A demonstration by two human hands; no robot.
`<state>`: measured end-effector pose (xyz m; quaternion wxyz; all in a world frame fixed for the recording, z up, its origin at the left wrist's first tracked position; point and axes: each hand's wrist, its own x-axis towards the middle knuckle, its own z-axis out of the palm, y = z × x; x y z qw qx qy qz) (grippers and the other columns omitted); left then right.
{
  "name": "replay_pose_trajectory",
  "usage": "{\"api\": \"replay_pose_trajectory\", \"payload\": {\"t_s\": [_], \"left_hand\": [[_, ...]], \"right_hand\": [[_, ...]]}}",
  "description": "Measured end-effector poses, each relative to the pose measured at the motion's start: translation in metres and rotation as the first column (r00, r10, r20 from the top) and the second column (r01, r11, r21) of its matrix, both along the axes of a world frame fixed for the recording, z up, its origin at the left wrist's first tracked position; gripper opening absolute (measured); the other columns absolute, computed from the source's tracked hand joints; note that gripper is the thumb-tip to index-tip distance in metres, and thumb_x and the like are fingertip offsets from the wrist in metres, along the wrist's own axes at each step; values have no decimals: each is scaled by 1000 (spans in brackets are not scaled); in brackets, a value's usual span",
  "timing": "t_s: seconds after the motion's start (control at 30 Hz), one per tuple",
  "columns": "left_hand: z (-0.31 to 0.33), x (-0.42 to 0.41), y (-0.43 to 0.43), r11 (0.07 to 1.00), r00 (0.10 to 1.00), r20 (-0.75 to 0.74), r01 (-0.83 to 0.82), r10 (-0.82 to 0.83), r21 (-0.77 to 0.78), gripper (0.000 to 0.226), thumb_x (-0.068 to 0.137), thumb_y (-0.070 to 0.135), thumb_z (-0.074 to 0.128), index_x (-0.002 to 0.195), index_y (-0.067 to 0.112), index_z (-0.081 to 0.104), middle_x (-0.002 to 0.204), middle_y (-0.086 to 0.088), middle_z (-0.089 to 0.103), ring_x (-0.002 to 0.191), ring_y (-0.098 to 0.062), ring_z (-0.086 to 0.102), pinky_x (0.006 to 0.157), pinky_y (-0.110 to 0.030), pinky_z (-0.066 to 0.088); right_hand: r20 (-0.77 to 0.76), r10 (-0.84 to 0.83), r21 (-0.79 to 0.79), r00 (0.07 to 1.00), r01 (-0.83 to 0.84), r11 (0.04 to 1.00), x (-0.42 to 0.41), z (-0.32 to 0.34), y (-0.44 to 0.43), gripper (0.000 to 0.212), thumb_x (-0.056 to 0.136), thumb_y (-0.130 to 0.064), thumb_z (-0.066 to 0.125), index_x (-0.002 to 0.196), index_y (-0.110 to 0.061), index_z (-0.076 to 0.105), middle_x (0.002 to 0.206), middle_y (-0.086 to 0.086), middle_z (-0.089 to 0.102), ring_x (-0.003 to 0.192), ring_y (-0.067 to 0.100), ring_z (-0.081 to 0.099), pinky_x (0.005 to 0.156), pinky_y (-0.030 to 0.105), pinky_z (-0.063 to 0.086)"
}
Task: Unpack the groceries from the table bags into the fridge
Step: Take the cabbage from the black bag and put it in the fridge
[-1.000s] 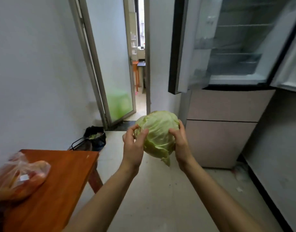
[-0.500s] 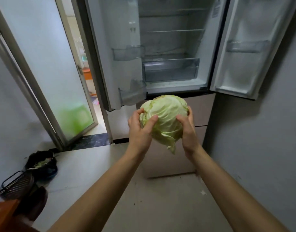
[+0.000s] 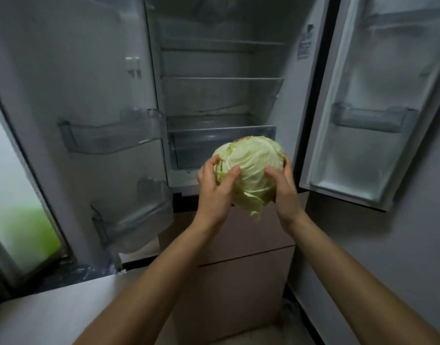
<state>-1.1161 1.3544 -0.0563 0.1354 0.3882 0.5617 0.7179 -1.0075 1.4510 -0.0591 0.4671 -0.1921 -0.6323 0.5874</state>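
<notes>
I hold a pale green cabbage (image 3: pixel 252 170) in front of the open fridge (image 3: pixel 221 95). My left hand (image 3: pixel 215 192) grips its left side with fingers curled over the leaves. My right hand (image 3: pixel 283 192) grips its right side. The cabbage hangs just in front of the clear crisper drawer (image 3: pixel 191 145) at the bottom of the fridge compartment. A loose leaf dangles below the cabbage. Both fridge doors stand wide open, and the glass shelves (image 3: pixel 221 79) above the drawer look bare.
The left door (image 3: pixel 77 95) carries clear bins (image 3: pixel 109 135), one low bin (image 3: pixel 136 215) sticking out near my left forearm. The right door (image 3: pixel 383 108) has a small bin (image 3: pixel 370 118). Closed beige drawers (image 3: pixel 238 282) sit below. A grey wall stands at right, a frosted glass door at far left.
I have stepped closer to the fridge, which now fills the view. The cabbage, held in both hands, has come up level with the crisper drawer. The table and bags have left the view.
</notes>
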Motion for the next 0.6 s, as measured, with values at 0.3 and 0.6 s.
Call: {"api": "replay_pose_trajectory", "payload": {"t_s": [0.3, 0.6], "left_hand": [[23, -86, 147, 999, 1000, 2, 19, -19, 48, 88, 64, 54, 74, 141, 25, 43, 144, -3, 42, 127, -18, 52, 106, -46, 48], [47, -173, 307, 995, 997, 5, -72, 72, 68, 81, 65, 53, 80, 136, 30, 49, 142, -9, 49, 126, -25, 56, 105, -51, 48]], "right_hand": [[-8, 8, 72, 1000, -8, 997, -81, 34, 146, 77, 82, -44, 60, 151, -27, 32, 138, 0, 55, 120, 17, 60, 98, 36, 54], [18, 37, 81, 999, -38, 996, -172, 63, 312, 97, 66, -49, 60, 153, -20, 28, 145, 8, 51, 129, 23, 51, 107, 30, 45]]}}
